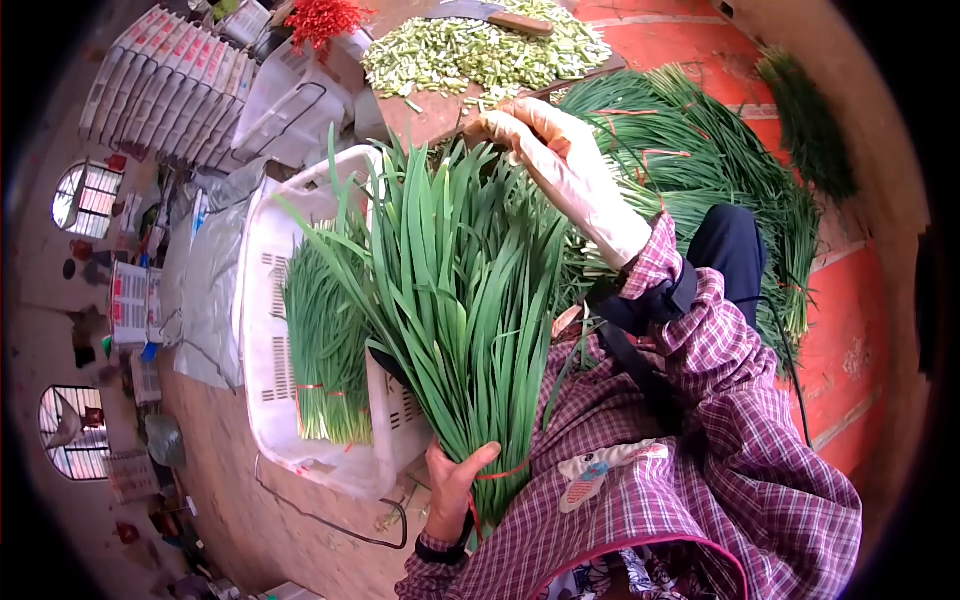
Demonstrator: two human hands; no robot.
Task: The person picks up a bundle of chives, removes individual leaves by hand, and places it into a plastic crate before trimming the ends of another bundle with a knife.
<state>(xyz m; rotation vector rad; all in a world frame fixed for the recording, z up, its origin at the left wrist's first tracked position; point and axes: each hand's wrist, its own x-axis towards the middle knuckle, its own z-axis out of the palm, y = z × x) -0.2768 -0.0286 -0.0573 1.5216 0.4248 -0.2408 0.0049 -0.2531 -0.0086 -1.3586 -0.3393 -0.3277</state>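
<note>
My left hand (459, 488), bare, is closed around the lower part of a bunch of green garlic chives (455, 290). A red tie circles the bunch just by my fingers, and the leaves fan out upward. My right hand (565, 165) wears a pale glove and is at the upper leaf tips. Its fingers are bent and drawn together; whatever is between the fingertips is hidden. Behind the bunch stands a white plastic crate (258, 350), holding a tied bundle of thinner green stalks (332, 340).
Chopped pale green stalks (430, 60) cover a board at the top, with a knife (490, 14) on them. Tied green bundles (720, 170) lie at right on red flooring (850, 350). Stacked crates (170, 85) stand upper left. A wire handle (340, 535) hangs beside the white crate.
</note>
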